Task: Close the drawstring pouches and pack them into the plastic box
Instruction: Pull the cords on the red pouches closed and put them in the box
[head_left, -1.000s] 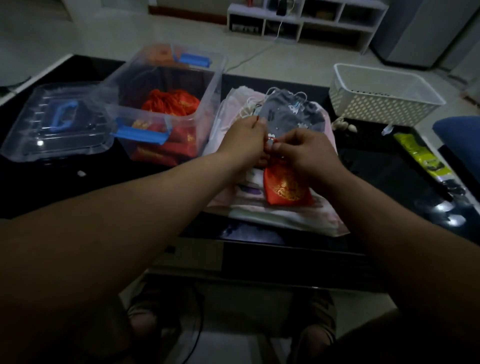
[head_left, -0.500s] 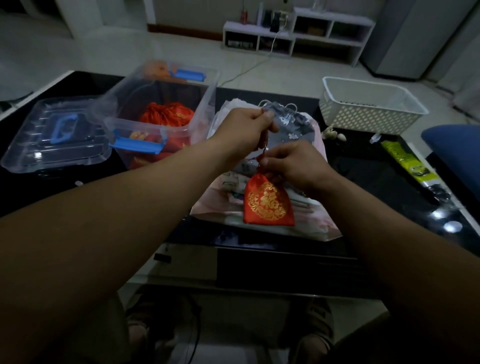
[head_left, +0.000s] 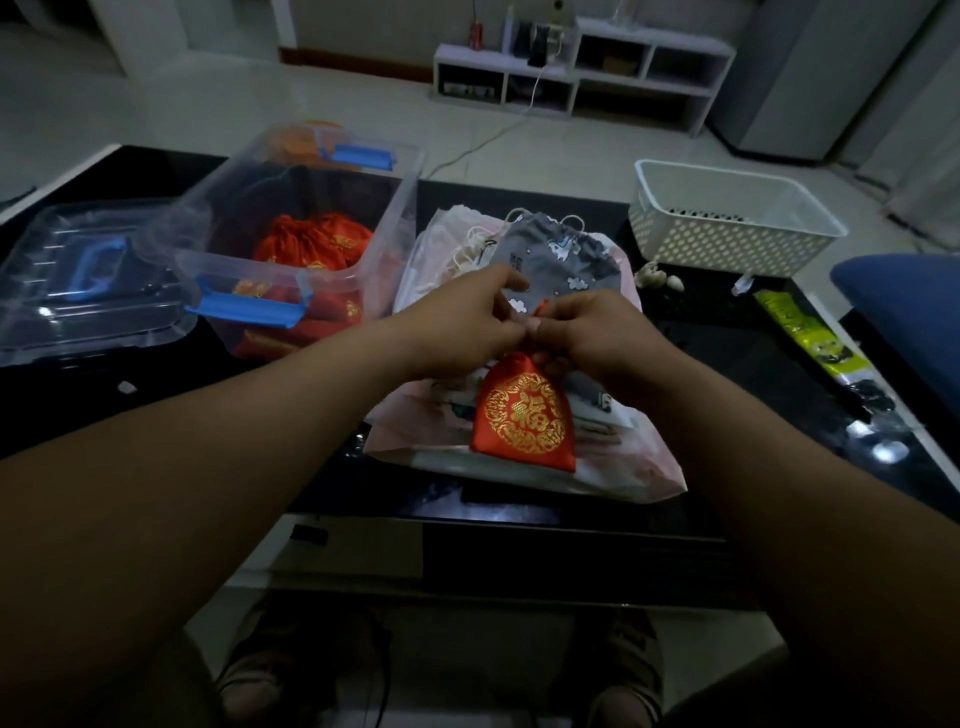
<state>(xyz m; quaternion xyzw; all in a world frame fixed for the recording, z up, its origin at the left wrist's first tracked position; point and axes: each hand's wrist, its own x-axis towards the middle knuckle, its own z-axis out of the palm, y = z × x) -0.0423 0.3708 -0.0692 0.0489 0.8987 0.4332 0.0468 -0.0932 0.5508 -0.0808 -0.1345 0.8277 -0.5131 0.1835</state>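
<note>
Two hands are joined at the neck of a small red satin drawstring pouch (head_left: 524, 415) with gold embroidery. It lies just right of the clear plastic box (head_left: 218, 244) with blue latches, on a pile of pale pink and white bags (head_left: 415, 426) on the black glossy desk (head_left: 727, 353). The grip of the left hand (head_left: 467, 317) is pinched together at the mouth of the pouch, probably on the cord, which is too thin to be seen. The grip of the right hand (head_left: 592, 332) is clamped round the gathered neck.

To close the pouch well, the neck should be held firm while the cord is pulled straight away from it, until the mouth is fully puckered. The loose cord should then be kept with the pouch, so that nothing catches when it is carried left into the box, where several red pouches (head_left: 311, 241) are already packed.

One large gold character inside a round ornament is embroidered on the pouch; it is judged to be the Chinese sign 福. On the grey printed drawstring bag (head_left: 566, 254) right of the box, some small dark marks are seen but cannot be read.
</note>
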